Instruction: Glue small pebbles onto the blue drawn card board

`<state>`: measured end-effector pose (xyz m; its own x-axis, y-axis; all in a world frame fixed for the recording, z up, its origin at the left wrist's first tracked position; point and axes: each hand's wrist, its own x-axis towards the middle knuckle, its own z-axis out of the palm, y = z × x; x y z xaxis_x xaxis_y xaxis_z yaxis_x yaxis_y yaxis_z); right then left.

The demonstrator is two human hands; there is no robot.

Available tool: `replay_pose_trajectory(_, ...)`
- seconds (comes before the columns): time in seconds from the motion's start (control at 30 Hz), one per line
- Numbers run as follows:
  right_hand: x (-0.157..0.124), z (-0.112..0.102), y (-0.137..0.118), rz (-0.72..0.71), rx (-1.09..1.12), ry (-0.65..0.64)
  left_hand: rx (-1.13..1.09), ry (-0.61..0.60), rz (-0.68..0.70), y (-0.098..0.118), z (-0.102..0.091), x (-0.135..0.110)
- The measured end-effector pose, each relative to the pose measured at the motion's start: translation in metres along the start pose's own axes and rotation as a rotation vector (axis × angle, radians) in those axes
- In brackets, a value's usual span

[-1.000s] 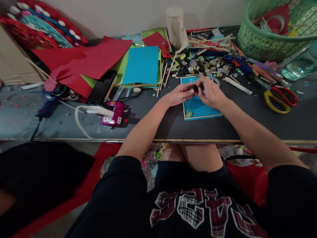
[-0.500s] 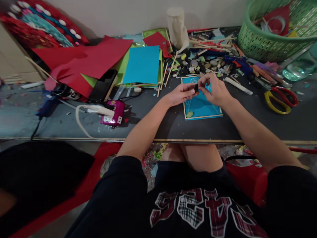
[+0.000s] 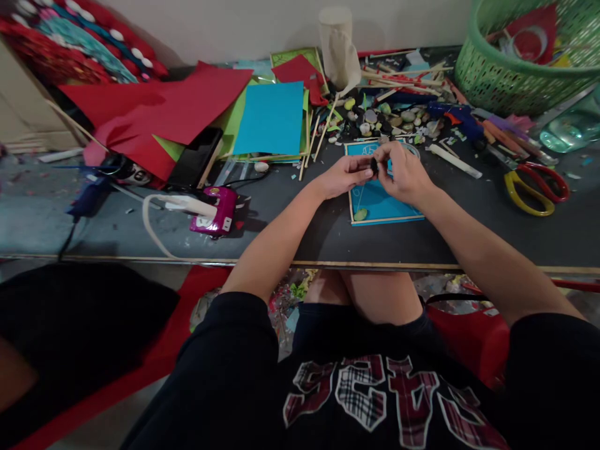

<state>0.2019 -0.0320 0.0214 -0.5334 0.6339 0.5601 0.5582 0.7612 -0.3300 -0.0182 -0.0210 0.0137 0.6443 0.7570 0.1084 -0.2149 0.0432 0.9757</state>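
My left hand (image 3: 344, 176) and my right hand (image 3: 403, 172) meet above a small blue framed card (image 3: 382, 201) on the dark table. Both hands pinch a small dark pebble (image 3: 374, 165) between their fingertips. The fingers of both hands are closed round it. A green pebble (image 3: 360, 214) lies on the card's near left corner. A pile of several painted pebbles (image 3: 389, 120) lies just beyond the card.
Yellow-handled scissors (image 3: 534, 187) lie at the right. A green basket (image 3: 525, 56) stands at the back right, with a blue glue gun (image 3: 457, 115) in front of it. Red and blue paper sheets (image 3: 187, 112) cover the back left. A pink device (image 3: 218, 212) with a cable sits left of my arm.
My hands stay together over the card, with the right fingers shifting slightly on the pebble. The view has tilted a little.
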Motion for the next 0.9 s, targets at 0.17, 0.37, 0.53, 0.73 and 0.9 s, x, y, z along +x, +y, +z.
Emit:
replay_pose_trajectory(0.17,0.0,0.0,0.003,-0.01,0.027,-0.007,-0.051,0.04,-0.027,-0.002,0.002,0.0)
replay_pose_trajectory(0.37,0.006,-0.003,-0.002,-0.053,0.02,0.02,-0.108,0.092,-0.029,-0.002,0.008,0.0)
replay_pose_trajectory(0.53,0.006,-0.004,-0.002,-0.006,0.023,0.009,-0.146,0.099,-0.004,0.001,0.012,0.001)
replay_pose_trajectory(0.73,0.007,-0.01,-0.01,0.034,0.063,0.143,-0.137,0.146,-0.004,0.006,0.012,0.001)
replay_pose_trajectory(0.9,0.01,-0.009,-0.01,-0.003,-0.033,0.29,-0.137,0.126,0.02,0.006,0.012,0.001)
